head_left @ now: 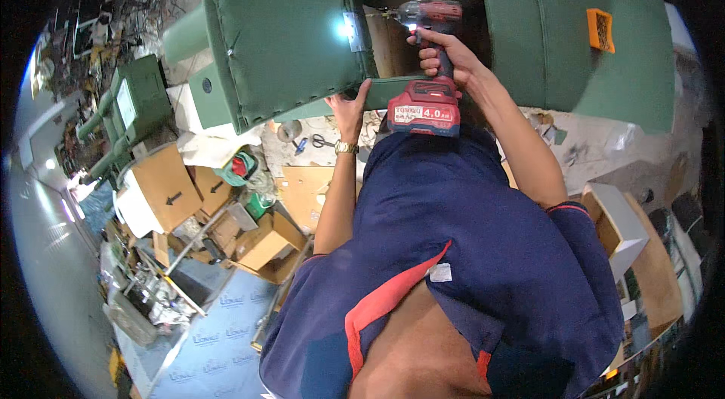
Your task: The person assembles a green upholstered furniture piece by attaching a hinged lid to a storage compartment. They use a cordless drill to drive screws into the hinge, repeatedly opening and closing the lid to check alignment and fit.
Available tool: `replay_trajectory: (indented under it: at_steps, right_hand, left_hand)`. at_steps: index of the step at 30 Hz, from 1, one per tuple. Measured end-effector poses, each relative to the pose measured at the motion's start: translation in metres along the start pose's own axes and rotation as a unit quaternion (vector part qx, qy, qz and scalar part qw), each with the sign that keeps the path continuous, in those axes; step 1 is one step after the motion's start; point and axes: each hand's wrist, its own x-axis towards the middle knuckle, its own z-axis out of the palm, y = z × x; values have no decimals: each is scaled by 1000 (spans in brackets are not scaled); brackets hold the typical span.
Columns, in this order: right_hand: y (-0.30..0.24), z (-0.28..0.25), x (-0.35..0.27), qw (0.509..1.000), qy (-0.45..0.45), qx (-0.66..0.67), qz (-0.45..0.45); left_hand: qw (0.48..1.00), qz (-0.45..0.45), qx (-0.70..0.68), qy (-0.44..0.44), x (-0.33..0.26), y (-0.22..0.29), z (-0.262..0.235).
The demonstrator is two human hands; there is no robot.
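Note:
My right hand (445,59) is wrapped round the handle of a red and black cordless impact driver (429,13), its red battery hanging below. The driver's long bit points left toward a metal hinge plate (353,31), which its lamp lights up. That plate sits on the edge of a green padded lid (287,59), raised beside the open compartment (464,2) of a green upholstered piece of furniture (517,29). At the lid's lower corner, my left hand (349,110) grips the edge, thumb up and fingers partly hidden.
An orange tray (602,30) of small screws rests on the green upholstery at right. Scissors (323,142) and a tape roll (288,131) lie on the floor beyond my left wrist. Cardboard boxes (165,186) crowd the left; a white-sided box (615,229) stands at right.

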Motion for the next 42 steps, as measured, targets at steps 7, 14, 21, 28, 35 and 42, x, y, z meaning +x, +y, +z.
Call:
replay_trajectory:
  at_steps: [7,14,21,28,35,42]
  right_hand:
    - [14,-25,31,999,21,32,30]
    - [11,-28,42,998,13,38,52]
    - [19,-33,47,997,16,46,64]
    - [20,-37,50,996,2,51,69]
    - [17,-40,53,997,0,22,71]
    - [11,-37,56,993,17,26,117]
  left_hand:
    - [979,-82,-187,19,21,-12,27]
    - [994,-41,-97,35,24,-31,29]
    - [995,-21,-79,61,29,-57,36]
    - [994,-37,-99,30,26,-59,34]
    - [993,5,-99,68,21,-32,34]
    - [989,-36,-133,52,17,-20,33]
